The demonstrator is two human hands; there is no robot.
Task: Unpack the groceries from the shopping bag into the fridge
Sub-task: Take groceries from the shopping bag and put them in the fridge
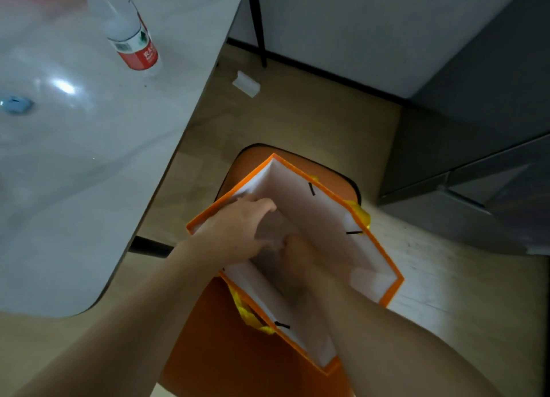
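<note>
An orange paper shopping bag (372, 241) with a white inside and yellow ribbon handles stands open on an orange chair (226, 346). My left hand (238, 227) rests over the bag's left rim, fingers curled inward on the white wall. Deep inside the bag is my right hand (297, 253), dim and blurred; I cannot tell whether it holds anything. The bag's contents are hidden. The grey fridge (476, 146) stands at the right with its doors shut.
A white table (89, 146) fills the left, bearing a clear water bottle (128, 30) with a red label and a small blue object (16, 104). A small white block (246, 84) lies on the wooden floor near a black table leg (258, 24).
</note>
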